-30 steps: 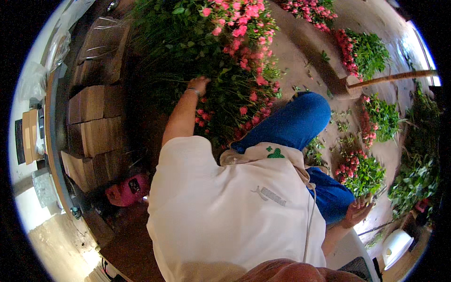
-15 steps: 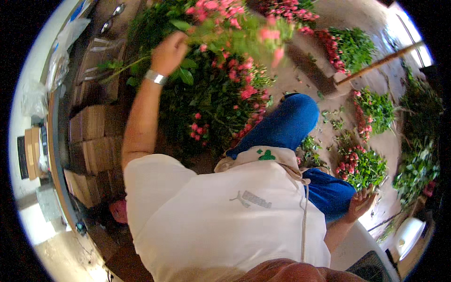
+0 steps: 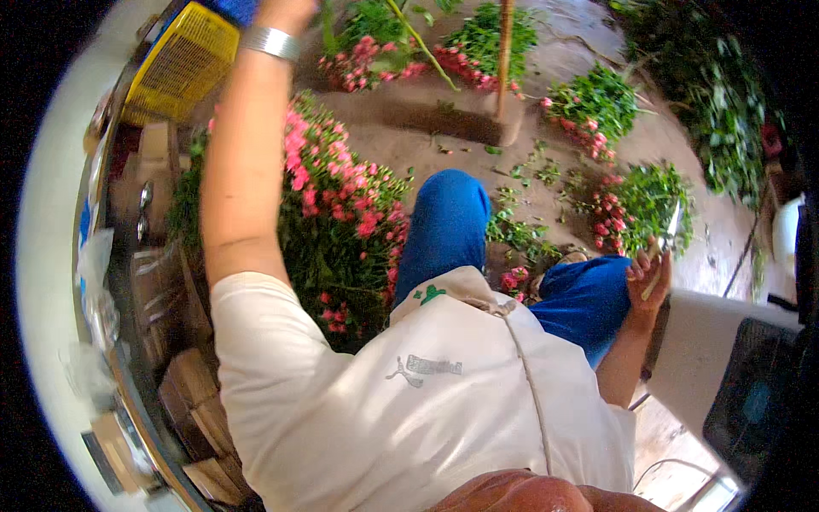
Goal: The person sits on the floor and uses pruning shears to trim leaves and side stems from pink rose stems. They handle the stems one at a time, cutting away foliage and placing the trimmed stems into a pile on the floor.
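Note:
At the upper left my left arm reaches far out. My left hand (image 3: 286,13) meets the picture's upper edge there, its fingers cut off from sight. Close by, a leafy green stem (image 3: 418,43) slants down from the upper edge; whether the hand holds it is hidden. Beside my right knee my right hand (image 3: 650,277) is closed on a knife (image 3: 674,229), its silvery blade pointing up and away. Under my left arm stands a large mass of pink roses (image 3: 345,188). A smaller bunch of pink roses (image 3: 610,213) lies just beyond my right hand.
More rose bunches (image 3: 486,51) lie across the floor among loose leaves. A wooden post (image 3: 505,60) rises from a base ahead. Left are a yellow crate (image 3: 183,64) and cardboard boxes (image 3: 200,388); right, a heap of greenery (image 3: 717,111) and a pale box-like object (image 3: 725,341).
My left arm has stretched farther forward, taking the hand to the upper edge. The view has turned, bringing the yellow crate into sight. The knife in my right hand now shows clearly.

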Action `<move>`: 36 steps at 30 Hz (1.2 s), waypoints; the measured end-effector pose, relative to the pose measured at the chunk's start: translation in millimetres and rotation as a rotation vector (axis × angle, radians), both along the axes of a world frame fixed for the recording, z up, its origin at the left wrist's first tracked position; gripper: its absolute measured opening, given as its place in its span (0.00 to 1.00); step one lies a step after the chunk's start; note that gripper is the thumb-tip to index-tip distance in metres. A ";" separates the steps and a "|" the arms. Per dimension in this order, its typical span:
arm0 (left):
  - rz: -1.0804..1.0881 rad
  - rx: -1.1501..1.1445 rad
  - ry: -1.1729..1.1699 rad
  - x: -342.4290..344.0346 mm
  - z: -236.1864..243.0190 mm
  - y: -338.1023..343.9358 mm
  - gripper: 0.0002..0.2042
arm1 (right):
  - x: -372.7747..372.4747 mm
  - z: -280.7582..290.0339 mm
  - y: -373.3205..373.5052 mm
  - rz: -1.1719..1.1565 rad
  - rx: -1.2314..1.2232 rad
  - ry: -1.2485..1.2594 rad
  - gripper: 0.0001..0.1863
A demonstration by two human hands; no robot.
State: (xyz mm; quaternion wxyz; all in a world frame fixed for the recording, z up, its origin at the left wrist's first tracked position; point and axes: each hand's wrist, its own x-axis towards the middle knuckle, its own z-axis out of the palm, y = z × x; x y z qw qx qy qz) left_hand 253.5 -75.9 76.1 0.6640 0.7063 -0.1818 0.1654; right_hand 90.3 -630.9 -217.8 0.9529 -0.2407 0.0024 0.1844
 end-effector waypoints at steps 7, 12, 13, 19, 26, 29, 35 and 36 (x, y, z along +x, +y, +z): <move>0.352 0.500 0.131 63.5 -181.6 -88.0 0.15 | 2.5 -1.8 0.5 -0.012 0.032 -0.049 0.26; 0.452 0.838 0.274 100.9 -266.0 -126.6 0.21 | 7.1 5.4 6.1 -0.033 0.044 -0.016 0.25; 0.473 0.810 0.192 114.6 -295.9 -110.6 0.19 | 12.5 8.5 11.6 -0.009 0.048 -0.026 0.25; 0.462 0.451 0.250 125.0 -290.7 -138.9 0.15 | 7.9 3.3 7.5 -0.037 0.045 0.013 0.24; 0.560 0.433 0.323 115.9 -288.0 -123.6 0.24 | 17.1 12.6 23.7 0.003 -0.201 0.084 0.25; 0.435 0.492 0.475 102.4 -278.8 -131.3 0.23 | 32.8 46.3 55.8 0.223 -0.273 0.017 0.25; 0.272 0.511 0.472 82.8 -284.8 -106.8 0.22 | 86.5 144.1 150.8 0.520 -0.507 -0.189 0.25; 0.256 0.520 0.471 69.1 -261.9 -123.7 0.22 | 94.5 148.6 156.5 0.526 -0.534 -0.212 0.26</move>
